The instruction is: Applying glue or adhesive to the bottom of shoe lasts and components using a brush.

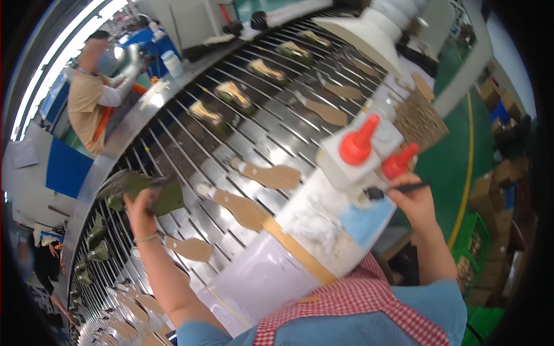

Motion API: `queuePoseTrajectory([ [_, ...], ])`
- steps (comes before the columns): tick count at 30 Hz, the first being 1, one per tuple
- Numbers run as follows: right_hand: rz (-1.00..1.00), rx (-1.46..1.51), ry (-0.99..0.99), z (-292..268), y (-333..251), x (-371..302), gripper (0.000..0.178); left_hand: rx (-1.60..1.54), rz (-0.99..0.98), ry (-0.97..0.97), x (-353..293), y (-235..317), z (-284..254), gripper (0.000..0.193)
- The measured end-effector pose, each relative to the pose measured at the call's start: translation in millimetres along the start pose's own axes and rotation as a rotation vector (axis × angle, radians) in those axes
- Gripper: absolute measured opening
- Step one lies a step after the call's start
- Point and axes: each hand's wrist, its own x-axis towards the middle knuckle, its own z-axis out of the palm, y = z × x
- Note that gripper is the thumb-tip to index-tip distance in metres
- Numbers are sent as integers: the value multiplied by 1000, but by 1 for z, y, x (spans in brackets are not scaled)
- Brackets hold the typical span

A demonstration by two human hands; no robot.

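Left grip [140, 209] is clenched around a dark olive shoe upper [151, 195], lifted just above the slatted conveyor [190, 147]. Right grip [416, 199] pinches a thin black brush [398, 189] by its handle, with the bristle end resting at a small white pot [369, 199] on the counter [271, 271].

The conveyor curves past the counter's far edge, its metal bars running crosswise with dark gaps between them. Flat tan insoles [271, 175] lie scattered on the bars near the counter, with open bars between them around the raised shoe upper. More olive shoes [234, 95] sit in a row farther along the conveyor, well apart from the left hand.

The counter is white and smooth, smeared with dried paste, crossed by a tan tape strip [300, 251] and bearing a blue patch [366, 222]. Beyond the pot, two red cone-shaped nozzles [359, 143] stand on white bottles.

The shoe upper looks soft and matte; its long axis lies roughly along the conveyor's bars, one end toward the counter. The brush lies nearly level, its bristles toward the pot.

Another person [92, 86] in a tan shirt stands beyond the conveyor's far rim.
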Motion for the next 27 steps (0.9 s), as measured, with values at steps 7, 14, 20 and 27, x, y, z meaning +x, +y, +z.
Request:
queuePoseTrajectory([
  [7,-139,-612,-79,-12,3,13,20,-650,-154,-197,-157,25,2,57],
  [14,-145,-698,-233,-5,44,12,20,-321,-199,-70,-264,42,51,65],
  [20,-172,-646,-154,-8,37,3,18,-139,-120,-51,-306,43,88,60],
  [27,-60,-318,-151,-26,63,5,19,52,-30,-170,-332,6,120,80],
])
